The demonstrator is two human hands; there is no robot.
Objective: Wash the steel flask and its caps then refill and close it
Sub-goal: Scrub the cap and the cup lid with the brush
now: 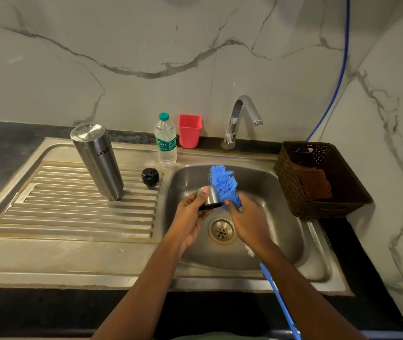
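Rn it's the cap-scrubbing bit, done over the stainless steel sink basin (281,217). The left hand (190,217) is curled round the small round steel cap with a black rim (211,196), thumb on top, holding it just above the basin. The right hand (249,222) grips the blue bristle bottle brush (223,185) right below the bristles. The head touches the cap's side and the long blue handle runs back past the basin's front edge.

Imo the way to do this well: turn the cap so its open end faces the bristles, push them in and twist. Go round the black rim too, bc that's prob where gunk sits. Wet steel is slippy, so keep a firm hold and stay low over the basin. No water visible from the spout, so it'll need a rinse after.

Other stuff:
- Tall steel flask (97,160): mouth-down on the ribbed drainboard (72,212), left of the basin.
- Black round stopper (150,177): between flask and basin.
- Behind the basin: clear plastic water bottle w/ a teal cap (166,143), red plastic cup (190,131), curved chrome tap (239,119).
- Right of the basin: brown woven basket (293,173) w/ a brownish cloth (315,182) in it.

What's in the way: not much tbh. The water bottle sits near the basin's back-left rim, so a big brush swing could tip it, and that long handle is awkward.
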